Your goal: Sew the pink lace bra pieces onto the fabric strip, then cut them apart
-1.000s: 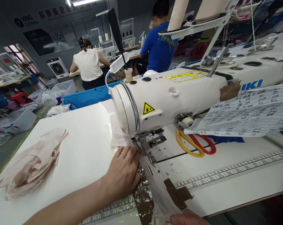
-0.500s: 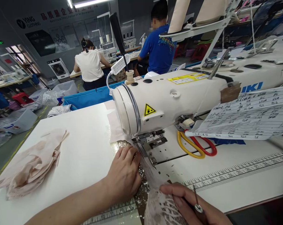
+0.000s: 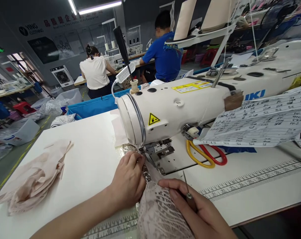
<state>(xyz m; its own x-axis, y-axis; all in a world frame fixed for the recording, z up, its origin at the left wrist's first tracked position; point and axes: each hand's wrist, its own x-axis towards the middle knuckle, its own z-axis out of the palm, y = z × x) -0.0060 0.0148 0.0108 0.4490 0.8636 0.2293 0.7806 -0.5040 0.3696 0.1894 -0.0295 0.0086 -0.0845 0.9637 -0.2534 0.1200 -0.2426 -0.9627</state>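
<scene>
A pale pink lace fabric (image 3: 160,212) runs from the bottom of the view up to the presser foot of a white sewing machine (image 3: 165,109). My left hand (image 3: 130,179) is closed at the fabric's left edge, close to the needle area; its fingertips are partly hidden. My right hand (image 3: 190,205) pinches the fabric's right edge between thumb and forefinger. It also keeps an awl (image 3: 189,197) in the palm, the thin metal spike pointing up and the dark handle mostly covered by the fingers.
Yellow and red-handled scissors (image 3: 202,159) lie under the machine arm, below a handwritten sheet (image 3: 260,122). A folded pink fabric pile (image 3: 38,176) rests on the white table at left. A ruler strip (image 3: 255,179) edges the right side. Two people (image 3: 95,71) sit at machines beyond.
My right hand has moved left and slightly up with the lace fabric and the awl, closer to my left hand. More of the lace shows. The camera view has shifted slightly.
</scene>
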